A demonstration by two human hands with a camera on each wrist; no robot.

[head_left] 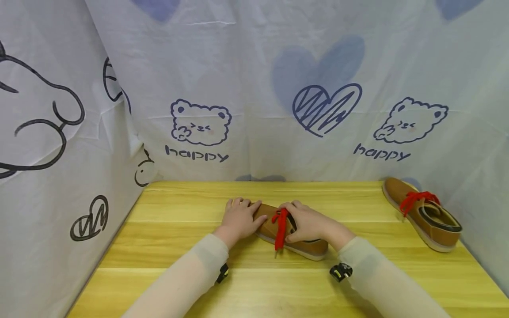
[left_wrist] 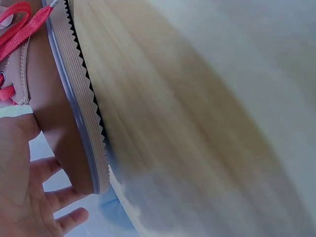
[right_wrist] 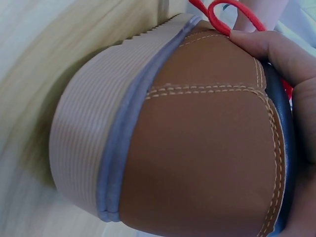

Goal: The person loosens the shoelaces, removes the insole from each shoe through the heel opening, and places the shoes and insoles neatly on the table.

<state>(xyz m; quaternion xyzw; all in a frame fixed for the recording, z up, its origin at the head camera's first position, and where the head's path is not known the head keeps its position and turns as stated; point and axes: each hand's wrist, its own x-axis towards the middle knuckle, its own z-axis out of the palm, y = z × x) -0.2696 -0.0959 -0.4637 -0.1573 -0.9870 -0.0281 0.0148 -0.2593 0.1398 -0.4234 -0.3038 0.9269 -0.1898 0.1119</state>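
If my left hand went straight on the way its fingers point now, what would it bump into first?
Beyond the shoe it touches, your left hand would probably meet the white hanging cloth first, across the table; height is hard to judge, so it might brush the table sooner.

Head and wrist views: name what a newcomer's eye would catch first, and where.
The bright red laces jump out first, on the brown shoe near the middle of the table, with the left hand touching its toe and the right hand gripping near its opening. Next come the matching shoe toward the table's right edge and, behind, the pale cloth printed with bears and hearts.
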